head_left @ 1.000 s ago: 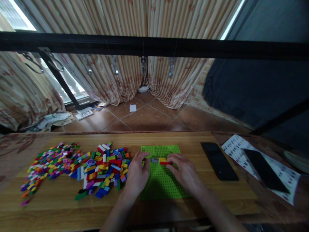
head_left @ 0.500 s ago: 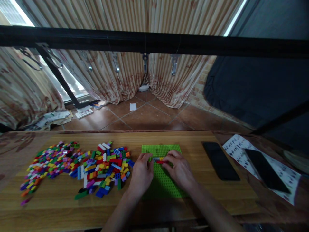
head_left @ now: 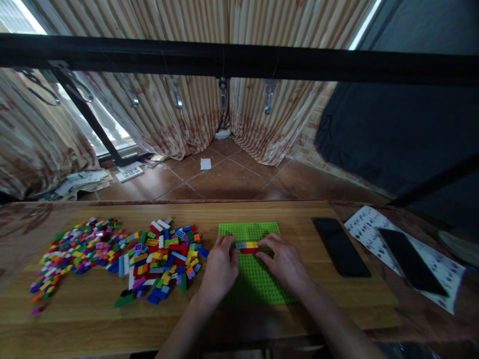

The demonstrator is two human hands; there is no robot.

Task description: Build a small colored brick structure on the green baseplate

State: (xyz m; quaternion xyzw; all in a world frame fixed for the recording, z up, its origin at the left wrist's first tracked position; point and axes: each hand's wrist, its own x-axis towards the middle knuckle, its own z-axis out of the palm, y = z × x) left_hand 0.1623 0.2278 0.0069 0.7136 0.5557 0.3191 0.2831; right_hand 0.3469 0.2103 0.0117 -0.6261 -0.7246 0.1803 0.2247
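A green studded baseplate lies on the wooden board. Over its upper part is a short row of bricks, with a grey-blue brick on the left, a yellow brick on the right and a red brick along the near side. My left hand is closed at the row's left end, fingertips pinched by the grey-blue brick. My right hand has its thumb and fingers curled at the right end, touching the yellow and red bricks.
Left of the baseplate lie a pile of larger mixed bricks and a pile of small pieces. A black phone is on the board's right; beyond it a second phone rests on a printed sheet.
My right hand's fingers have shifted slightly right, showing more of the yellow and red bricks. My left hand stays at the left end. The view has tilted slightly.
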